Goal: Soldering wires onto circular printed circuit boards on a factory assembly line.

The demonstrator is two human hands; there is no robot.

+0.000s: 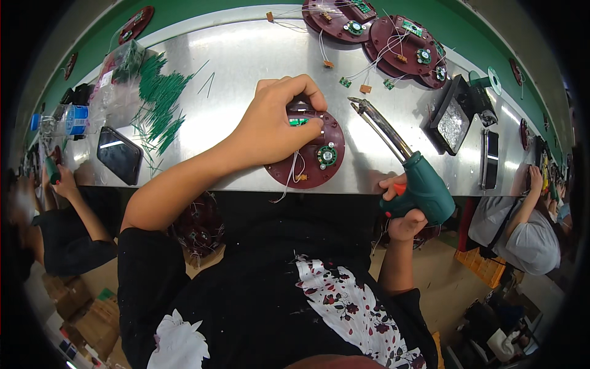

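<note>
A maroon round plastic housing point(319, 176) lies on the metal bench straight in front of me. My left hand point(270, 120) grips its raised part, thumb and fingers curled over the far side. Partly covered by that hand is a green circuit board point(298, 122). A small round speaker point(327, 155) is mounted on the housing, and thin white wires run to a little orange-brown board point(301, 178) near its front edge. My right hand point(407, 226) is wrapped around a dark green soldering gun point(430, 189) with a red trigger. Its tip points up and left, apart from the housing.
Stacked maroon housings point(384, 52) with wired boards sit at the back. On the right are a black tray point(440, 123), a solder spool point(493, 80) and a dark phone-like device point(490, 158). Thin green strips point(163, 92), a phone point(118, 155) and a bottle point(77, 120) lie left. People work on both sides.
</note>
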